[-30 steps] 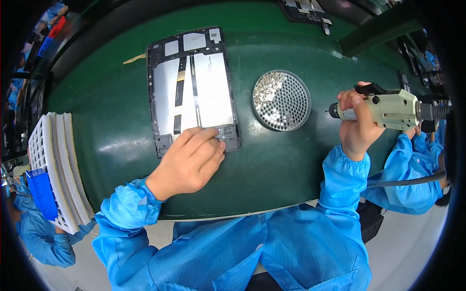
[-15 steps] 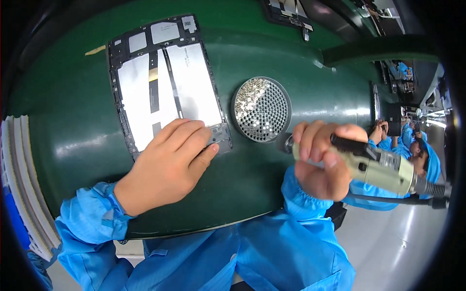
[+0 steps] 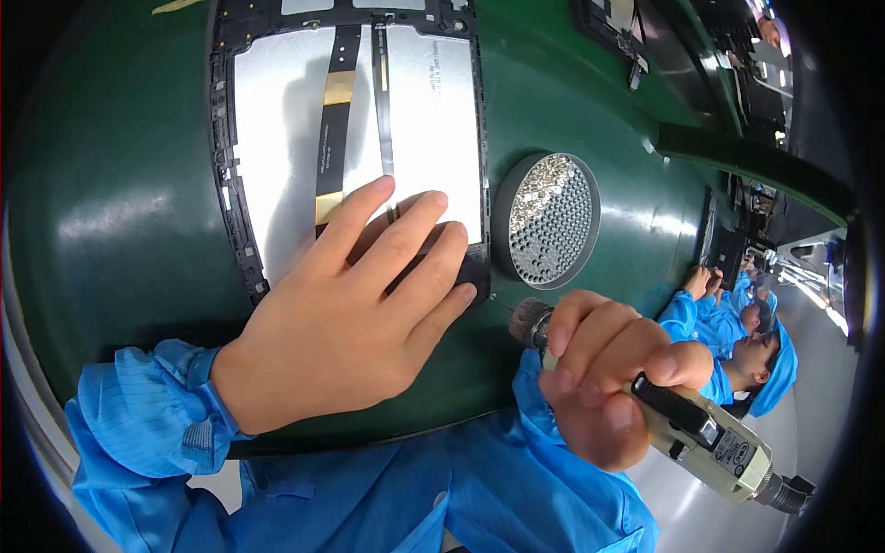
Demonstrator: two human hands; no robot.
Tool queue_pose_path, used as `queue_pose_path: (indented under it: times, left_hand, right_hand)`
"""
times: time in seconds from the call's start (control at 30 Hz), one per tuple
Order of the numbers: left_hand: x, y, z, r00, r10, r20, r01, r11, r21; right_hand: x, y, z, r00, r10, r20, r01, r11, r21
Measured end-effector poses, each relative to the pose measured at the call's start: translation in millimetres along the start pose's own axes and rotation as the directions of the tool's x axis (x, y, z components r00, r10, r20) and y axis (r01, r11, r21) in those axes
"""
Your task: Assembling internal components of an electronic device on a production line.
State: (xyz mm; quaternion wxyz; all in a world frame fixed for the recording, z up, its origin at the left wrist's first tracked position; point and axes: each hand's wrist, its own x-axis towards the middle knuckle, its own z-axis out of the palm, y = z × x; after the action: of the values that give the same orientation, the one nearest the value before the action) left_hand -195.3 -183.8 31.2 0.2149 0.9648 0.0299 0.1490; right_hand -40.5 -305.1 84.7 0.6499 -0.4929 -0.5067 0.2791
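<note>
A tablet housing (image 3: 267, 120) lies on the green work surface, with silver panels, a black frame and a dark ribbon cable with gold patches. My left hand (image 3: 341, 323) rests on its near end, fingers spread, covering part of that end. In my right hand (image 3: 604, 369) is a pale electric screwdriver (image 3: 710, 447), its black lever under my fingers. The knurled metal nose (image 3: 530, 323) of the driver points left, near the housing's near right corner, apparently apart from it. Right of the housing stands a round grey dish (image 3: 506, 217) with a perforated plate, holding many small screws (image 3: 550, 189).
Another partly disassembled device (image 3: 613, 32) lies at the far right. A raised green bar (image 3: 747, 166) runs along the right side. Beyond it, co-workers in blue (image 3: 687, 318) sit at the bench. A yellowish strip (image 3: 175, 5) lies at the far left.
The screwdriver nose has gone from beside the dish toward the housing's near right corner. My left hand's fingers have spread. The whole view has shifted closer to the housing.
</note>
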Motion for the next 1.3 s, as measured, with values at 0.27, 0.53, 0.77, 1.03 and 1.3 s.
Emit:
queue_pose_path:
  times: [0.27, 0.53, 0.77, 1.03, 1.3]
  left_hand:
    - [-2, 1, 2, 0.999, -0.022, -0.041, 0.022, 1.000, -0.012]
    - [0, 3, 8, 0.992, -0.069, -0.101, 0.065, 0.997, -0.043]
    - [2, 2, 9, 0.993, -0.048, -0.107, 0.045, 0.998, -0.034]
    - [4, 3, 5, 0.999, -0.018, -0.049, 0.018, 1.000, 0.007]
    - [6, 3, 6, 0.998, -0.032, -0.052, 0.032, 0.999, 0.001]
  right_hand:
    - [-2, 4, 4, 0.998, 0.048, -0.028, -0.049, 0.999, -0.004]
    - [0, 10, -2, 0.998, 0.029, 0.051, -0.029, 1.000, -0.004]
    - [-1, 12, -6, 0.999, -0.008, 0.050, 0.007, 1.000, 0.013]
    - [-1, 10, -57, 0.960, -0.020, -0.278, 0.018, 1.000, -0.009]
    - [8, 32, -43, 0.973, 0.003, -0.231, 0.017, 0.996, 0.086]
